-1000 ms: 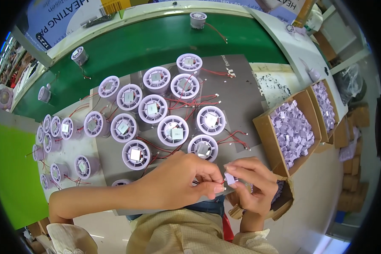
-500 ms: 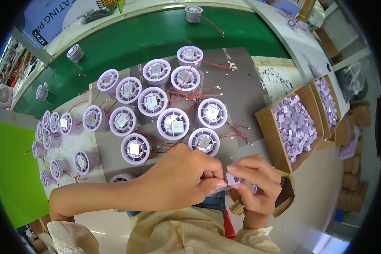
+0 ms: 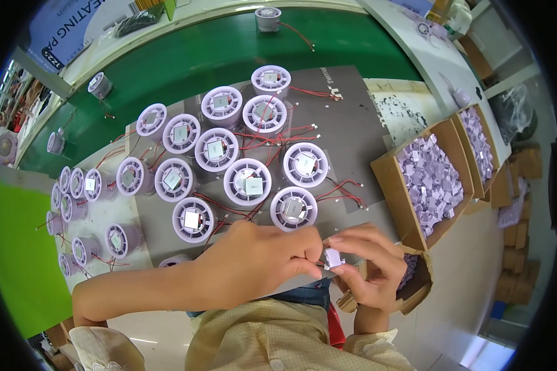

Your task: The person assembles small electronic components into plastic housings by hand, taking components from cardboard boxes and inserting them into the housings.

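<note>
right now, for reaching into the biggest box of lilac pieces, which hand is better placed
Probably the right hand: it is closer to the cardboard box, though it holds a small lilac piece. The left hand is farther off.

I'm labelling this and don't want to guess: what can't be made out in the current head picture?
All in the head view:
Left hand: whether it grips anything; its own curled fingers hide that.
Small lilac piece: the surfaces under the fingers of the right hand.
Nearest round lilac housing: its lower part, behind the left forearm.
Lower carton: part of its inside, blocked by the right hand.
</note>
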### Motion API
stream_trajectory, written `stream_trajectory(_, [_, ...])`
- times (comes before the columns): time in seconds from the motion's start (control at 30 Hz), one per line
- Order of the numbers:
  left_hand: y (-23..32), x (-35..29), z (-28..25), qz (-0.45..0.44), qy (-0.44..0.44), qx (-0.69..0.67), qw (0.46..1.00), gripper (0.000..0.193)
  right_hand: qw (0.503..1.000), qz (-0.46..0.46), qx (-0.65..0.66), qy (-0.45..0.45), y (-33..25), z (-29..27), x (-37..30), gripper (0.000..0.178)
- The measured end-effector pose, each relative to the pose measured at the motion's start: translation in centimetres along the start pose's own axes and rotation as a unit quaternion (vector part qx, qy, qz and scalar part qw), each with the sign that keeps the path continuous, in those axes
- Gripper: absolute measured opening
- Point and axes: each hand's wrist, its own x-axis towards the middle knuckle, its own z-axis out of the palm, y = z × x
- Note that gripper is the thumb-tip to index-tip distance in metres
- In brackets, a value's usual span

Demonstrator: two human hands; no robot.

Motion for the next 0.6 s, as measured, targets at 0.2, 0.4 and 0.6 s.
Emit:
stream_trajectory(0.2, [-0.5, -0.4, 0.6, 0.165, 0.076, 0.203, 0.962, 0.021, 0.997, 0.022, 0.056, 0.041, 0.6, 1.1, -0.4, 0.032])
stream_trajectory(0.4, [0.5, -0.8, 1.2, -0.044, 0.101, 0.027, 0.994, 0.014, 0.996, -0.041, -0.004, 0.082, 0.8, 1.3, -1.5, 0.024])
stream_trajectory(0.6, [1.2, -0.7, 0.8, -0.138, 0.064, -0.107, 0.982, 0.01, 0.985, -0.119, -0.088, 0.095, 0.7, 2.1, -0.8, 0.03])
